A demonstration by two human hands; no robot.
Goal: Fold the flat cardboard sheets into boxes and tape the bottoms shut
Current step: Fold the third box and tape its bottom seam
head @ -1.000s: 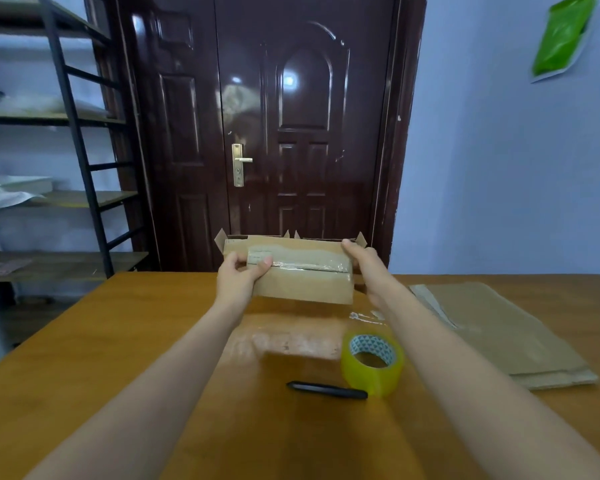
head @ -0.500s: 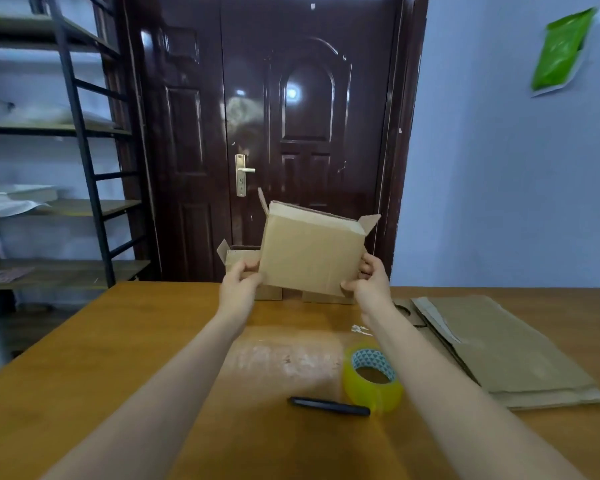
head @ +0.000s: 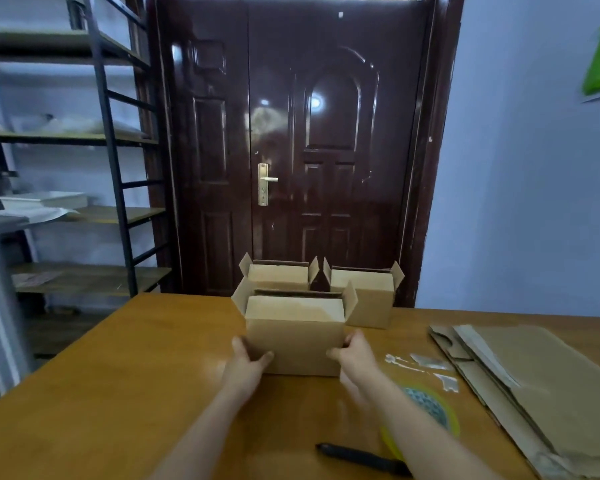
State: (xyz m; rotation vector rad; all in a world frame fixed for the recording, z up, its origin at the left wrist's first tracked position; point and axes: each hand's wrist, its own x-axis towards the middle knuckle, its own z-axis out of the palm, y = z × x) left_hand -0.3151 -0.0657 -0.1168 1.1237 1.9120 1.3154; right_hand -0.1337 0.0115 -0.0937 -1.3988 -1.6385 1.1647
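Observation:
A brown cardboard box (head: 297,336) stands upright on the wooden table (head: 136,375) with its top flaps open. My left hand (head: 248,358) holds its lower left corner, thumb on the front face. My right hand (head: 355,353) holds its lower right corner the same way. Two more open boxes stand behind it at the table's far edge, one on the left (head: 278,277) and one on the right (head: 369,296). A stack of flat cardboard sheets (head: 534,386) lies at the right. A yellow tape roll (head: 433,410) is partly hidden behind my right forearm.
A black knife or pen (head: 357,457) lies near the table's front edge. Strips of clear tape (head: 423,367) are stuck on the table beside the sheets. A dark door (head: 302,150) is behind the table, and a metal shelf rack (head: 84,168) stands at the left.
The box was held up with its taped bottom towards me, then turned upright in the air, and now it stands on the table in front of the two other boxes.

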